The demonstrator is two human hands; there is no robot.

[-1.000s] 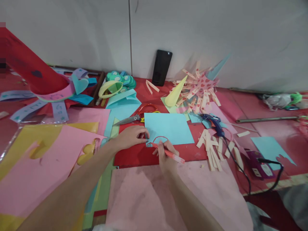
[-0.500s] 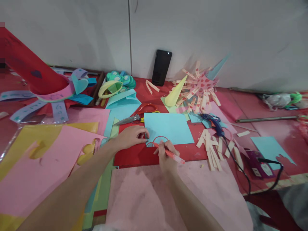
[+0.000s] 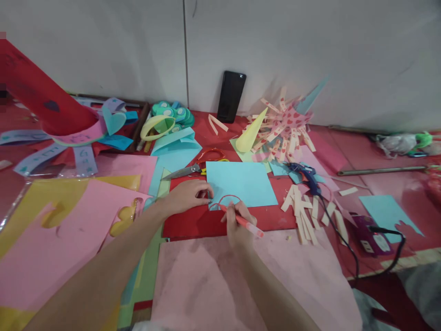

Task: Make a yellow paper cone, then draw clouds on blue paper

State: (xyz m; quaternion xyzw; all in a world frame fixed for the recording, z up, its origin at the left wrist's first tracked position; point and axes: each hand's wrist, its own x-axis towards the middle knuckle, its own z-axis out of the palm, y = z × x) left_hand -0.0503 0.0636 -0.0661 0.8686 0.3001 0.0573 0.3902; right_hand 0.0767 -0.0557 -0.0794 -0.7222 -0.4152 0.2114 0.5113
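A light blue sheet (image 3: 243,181) lies on red paper (image 3: 196,224) in front of me, with red curved lines near its lower left edge. My right hand (image 3: 239,224) is closed round a red pen (image 3: 245,223), its tip at the curve on the blue sheet. At the sheet's left edge rests my left hand (image 3: 189,196), fingers curved and a little apart, holding nothing. Scissors (image 3: 188,171) with orange-red handles lie just behind my left hand, beside the blue sheet.
A black phone (image 3: 231,96) leans on the wall. Paper strips (image 3: 302,214), a glue gun (image 3: 306,175) and a purple box (image 3: 371,234) with cables lie right. Pink sheets (image 3: 72,239) and a red cone (image 3: 51,96) are left; a yellow cone (image 3: 251,132) stands behind.
The pen and my right hand have shifted very slightly. My left hand and the blue sheet stay where they were.
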